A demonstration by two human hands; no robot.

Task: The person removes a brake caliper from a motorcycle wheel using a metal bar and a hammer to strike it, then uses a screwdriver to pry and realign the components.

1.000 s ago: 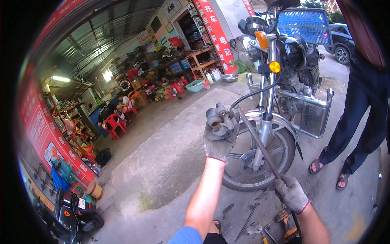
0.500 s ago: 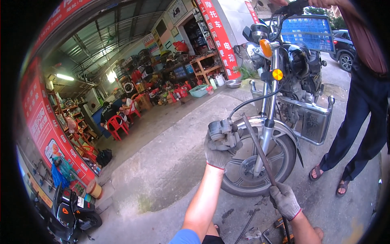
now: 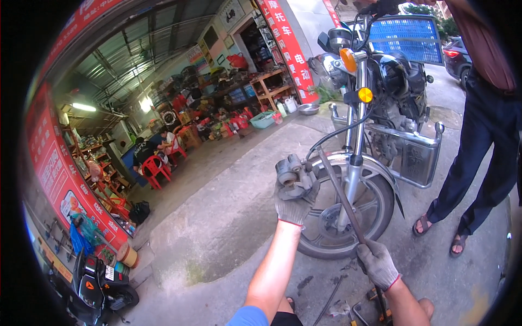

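Note:
My gloved left hand [image 3: 293,211] is wrapped round a grey brake caliper [image 3: 292,175], its round piston side turned partly toward me. A black brake hose [image 3: 341,130] runs from the caliper up to the fork of a motorcycle [image 3: 361,117]. In my right hand [image 3: 379,265], also gloved, is a long dark metal pry bar [image 3: 342,198]. It slants up and left, and its upper end is near the caliper's right side; whether they touch I cannot tell. Behind both hands stands the front wheel [image 3: 379,217] with its brake disc.
Tools [image 3: 356,314] lie on the concrete below my right arm. A person [image 3: 484,130] in dark trousers stands at the right by the handlebar. At the left are a parked black scooter [image 3: 92,288] and an open workshop with red chairs [image 3: 156,169] and seated people.
The caliper has tilted in my left hand, showing more of its round side. The bar's upper end has shifted slightly left, and the whole view has moved a little.

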